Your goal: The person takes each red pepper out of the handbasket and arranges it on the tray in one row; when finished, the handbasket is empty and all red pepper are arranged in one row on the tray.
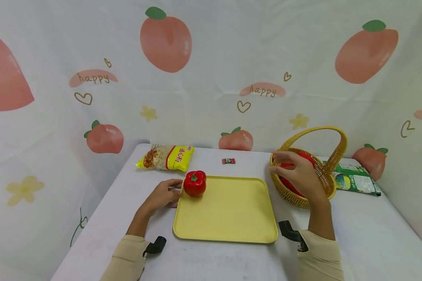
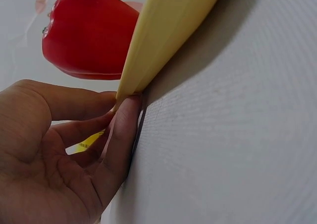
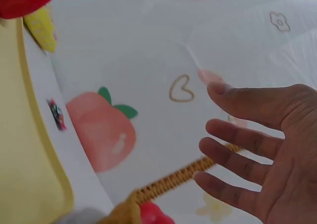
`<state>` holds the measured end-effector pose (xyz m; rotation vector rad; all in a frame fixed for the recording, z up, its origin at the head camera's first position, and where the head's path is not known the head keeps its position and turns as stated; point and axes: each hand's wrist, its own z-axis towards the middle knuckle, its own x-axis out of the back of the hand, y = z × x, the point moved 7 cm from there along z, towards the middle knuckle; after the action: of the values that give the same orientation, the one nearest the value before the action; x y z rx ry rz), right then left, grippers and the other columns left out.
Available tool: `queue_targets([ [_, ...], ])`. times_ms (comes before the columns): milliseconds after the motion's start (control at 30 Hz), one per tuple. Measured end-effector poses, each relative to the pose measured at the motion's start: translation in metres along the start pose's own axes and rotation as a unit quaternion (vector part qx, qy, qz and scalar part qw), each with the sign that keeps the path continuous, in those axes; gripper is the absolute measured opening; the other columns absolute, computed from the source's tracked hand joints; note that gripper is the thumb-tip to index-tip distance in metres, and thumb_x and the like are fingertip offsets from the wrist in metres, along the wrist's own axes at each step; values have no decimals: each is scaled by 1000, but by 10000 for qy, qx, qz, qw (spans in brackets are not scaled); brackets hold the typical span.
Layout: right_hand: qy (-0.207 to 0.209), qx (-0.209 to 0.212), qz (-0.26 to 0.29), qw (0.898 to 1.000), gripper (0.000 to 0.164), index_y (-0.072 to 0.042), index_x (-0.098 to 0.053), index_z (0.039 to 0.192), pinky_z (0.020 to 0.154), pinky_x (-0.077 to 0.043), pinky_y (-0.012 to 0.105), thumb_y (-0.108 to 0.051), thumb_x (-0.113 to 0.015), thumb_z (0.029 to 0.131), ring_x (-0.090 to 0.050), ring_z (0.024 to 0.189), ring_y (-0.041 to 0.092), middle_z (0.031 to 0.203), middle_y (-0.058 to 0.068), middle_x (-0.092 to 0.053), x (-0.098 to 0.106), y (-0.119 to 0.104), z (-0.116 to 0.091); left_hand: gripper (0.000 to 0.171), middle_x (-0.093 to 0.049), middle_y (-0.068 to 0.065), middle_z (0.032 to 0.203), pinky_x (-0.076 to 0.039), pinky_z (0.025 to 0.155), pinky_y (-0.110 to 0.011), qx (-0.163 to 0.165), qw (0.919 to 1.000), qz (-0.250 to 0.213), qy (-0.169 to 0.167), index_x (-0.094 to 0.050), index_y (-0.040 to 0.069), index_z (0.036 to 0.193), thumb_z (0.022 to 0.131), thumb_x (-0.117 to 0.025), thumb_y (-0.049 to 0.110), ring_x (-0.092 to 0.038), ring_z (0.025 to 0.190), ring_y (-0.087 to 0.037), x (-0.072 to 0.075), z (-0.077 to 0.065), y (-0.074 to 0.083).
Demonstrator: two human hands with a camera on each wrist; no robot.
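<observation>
A glossy red bell pepper (image 1: 195,184) sits in the upper left corner of a yellow tray (image 1: 228,210) on the table. My left hand (image 1: 163,194) is at the tray's left edge; in the left wrist view the thumb and fingertips (image 2: 130,110) pinch its rim just below the pepper. Over a wicker basket (image 1: 295,201) with a tall arched handle, my right hand (image 1: 299,173) hovers with its fingers spread and nothing between them. Red things (image 1: 307,158) lie inside the basket, partly hidden by that hand.
Behind the tray lie a yellow bag of pasta (image 1: 165,157) and a small red wrapped packet (image 1: 228,160). A green package (image 1: 356,178) rests right of the basket, partly behind it. A fruit-printed cloth (image 1: 204,105) hangs along the table's back edge.
</observation>
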<state>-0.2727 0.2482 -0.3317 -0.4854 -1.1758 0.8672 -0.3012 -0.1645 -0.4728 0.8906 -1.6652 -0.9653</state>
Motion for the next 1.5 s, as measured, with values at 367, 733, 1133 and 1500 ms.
queue_targets([
  [367,75,-851,-154,9962,62,-9,-55,152,105,-51,64,-35,-75,99,-54,133,45,144,25,-62,32,41,-16,58,-61,-18,143,-67,77,-35,-71,10000,-10,-36,-54,2,151,95,-64,8,-66,106,-24,0,1,3],
  [733,-386,-1558,-258,9867,83,-5,-40,162,110,-45,72,-41,-76,97,-44,143,52,155,32,-49,36,80,-24,58,-61,-17,142,-67,77,-34,-38,10000,-13,5,-55,2,151,95,-64,8,-66,106,-24,0,1,2],
  [1133,-833,-1872,-194,9786,90,-3,-35,164,113,-45,69,-43,-78,95,-41,145,54,159,31,-45,30,97,-26,57,-61,-18,143,-67,77,-34,37,10000,-29,26,-55,3,151,95,-65,7,-66,106,-24,0,-1,0],
  [1500,-1060,-1982,-328,9739,93,0,-34,163,112,-47,67,-44,-78,94,-40,143,55,161,33,-40,23,101,-26,57,-61,-18,143,-67,76,-34,67,10000,-4,21,-55,3,151,96,-65,8,-67,108,-24,0,-1,0],
])
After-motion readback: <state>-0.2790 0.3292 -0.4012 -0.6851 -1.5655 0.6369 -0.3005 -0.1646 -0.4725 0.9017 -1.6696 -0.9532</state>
